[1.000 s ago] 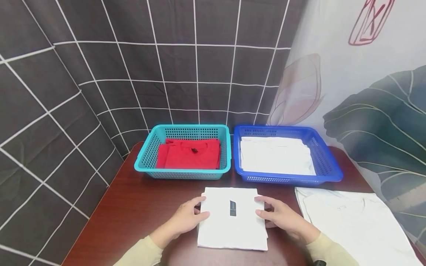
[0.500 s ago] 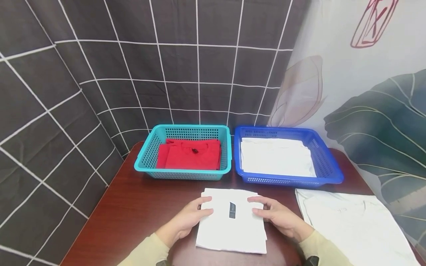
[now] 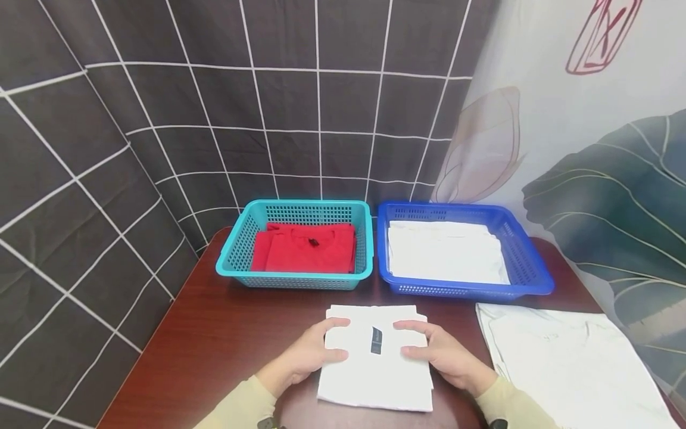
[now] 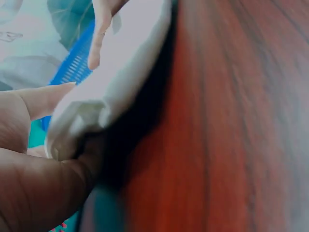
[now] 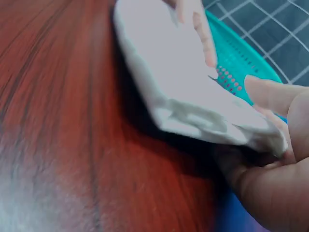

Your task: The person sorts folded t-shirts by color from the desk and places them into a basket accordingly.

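Dark grid curtain [image 3: 214, 101] at back and left; pale printed curtain [image 3: 557, 131] on right. Reddish-brown counter [image 3: 214, 333] below. Flat white shirt [image 3: 568, 357] spread on counter's right side, just in front of the blue basket [image 3: 524, 259]. Teal basket [image 3: 300, 279] just left of the blue one. Folded white cloth [image 3: 375, 384] near the counter's front, in front of the gap between baskets, apart from both; edges a bit uneven. Cannot tell if it is raised off the counter. Folded white clothes [image 3: 447, 253] inside blue basket, toward its left; folded red clothes [image 3: 308, 253] inside teal basket. Left hand [image 3: 308, 353] and right hand [image 3: 449, 359] well apart, gripping opposite side edges of the folded cloth, some fingers on top, others underneath. Small dark patch [image 3: 377, 341] on cloth's top face, between hands. Tiny dark tag [image 3: 313, 242] at red neckline.
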`<state>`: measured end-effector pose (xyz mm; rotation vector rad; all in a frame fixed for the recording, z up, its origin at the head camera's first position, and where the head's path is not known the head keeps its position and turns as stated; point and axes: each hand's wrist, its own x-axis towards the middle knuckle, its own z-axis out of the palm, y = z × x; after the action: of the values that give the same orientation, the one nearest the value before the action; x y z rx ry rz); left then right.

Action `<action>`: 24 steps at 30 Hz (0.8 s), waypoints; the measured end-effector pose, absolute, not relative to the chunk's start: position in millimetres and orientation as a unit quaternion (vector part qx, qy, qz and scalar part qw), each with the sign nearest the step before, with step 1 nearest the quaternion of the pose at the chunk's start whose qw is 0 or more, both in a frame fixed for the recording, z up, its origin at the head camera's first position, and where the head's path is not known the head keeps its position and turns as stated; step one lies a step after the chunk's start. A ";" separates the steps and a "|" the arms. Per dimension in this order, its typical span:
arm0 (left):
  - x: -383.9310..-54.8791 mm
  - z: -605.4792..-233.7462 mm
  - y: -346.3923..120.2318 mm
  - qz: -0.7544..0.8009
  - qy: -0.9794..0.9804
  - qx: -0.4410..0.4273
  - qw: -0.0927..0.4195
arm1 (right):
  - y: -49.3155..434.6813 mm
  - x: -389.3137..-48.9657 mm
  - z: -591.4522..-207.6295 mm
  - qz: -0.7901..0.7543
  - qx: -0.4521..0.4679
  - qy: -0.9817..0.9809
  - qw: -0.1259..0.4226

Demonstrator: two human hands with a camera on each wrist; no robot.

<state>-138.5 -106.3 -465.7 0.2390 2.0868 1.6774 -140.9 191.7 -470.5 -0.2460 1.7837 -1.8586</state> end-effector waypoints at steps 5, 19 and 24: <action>-143.6 -471.7 -109.1 0.549 0.805 0.120 0.189 | 188.1 -141.6 -475.9 -0.607 -0.094 0.766 0.187; -147.5 -462.9 -114.0 0.528 0.816 0.164 0.167 | 187.4 -138.2 -465.4 -0.565 -0.072 0.811 0.131; -143.2 -447.6 -113.6 0.543 0.804 0.188 0.151 | 192.4 -132.4 -451.9 -0.598 -0.077 0.789 0.121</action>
<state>-143.2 -113.6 -447.6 0.5406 2.3096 1.5605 -132.4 192.4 -451.9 -0.2247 2.3033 -1.7471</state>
